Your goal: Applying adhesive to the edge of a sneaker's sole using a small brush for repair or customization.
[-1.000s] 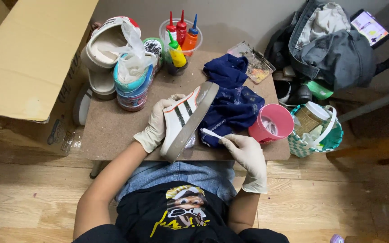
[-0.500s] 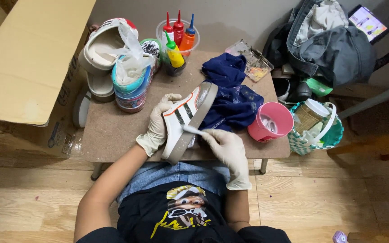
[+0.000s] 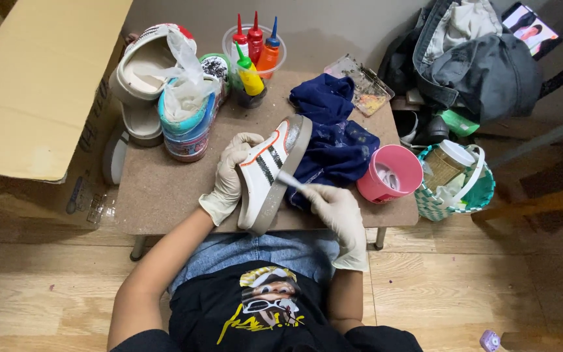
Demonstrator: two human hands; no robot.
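A white sneaker (image 3: pixel 262 179) with dark stripes and a thick grey sole stands on its side on a small brown table (image 3: pixel 158 189). My left hand (image 3: pixel 228 175), in a pale glove, grips the shoe from the left. My gloved right hand (image 3: pixel 337 212) holds a small white brush (image 3: pixel 290 180) whose tip touches the sole's edge.
A dark blue cloth (image 3: pixel 333 133) lies behind the shoe. A pink cup (image 3: pixel 389 175) stands to its right, a tub of coloured squeeze bottles (image 3: pixel 253 45) at the back, other sneakers (image 3: pixel 164 85) at back left. A cardboard box (image 3: pixel 40 85) is left, a woven basket (image 3: pixel 457 179) and bags right.
My right hand moved left from near the pink cup and brought the brush against the sneaker's sole. The left hand kept its hold on the shoe.
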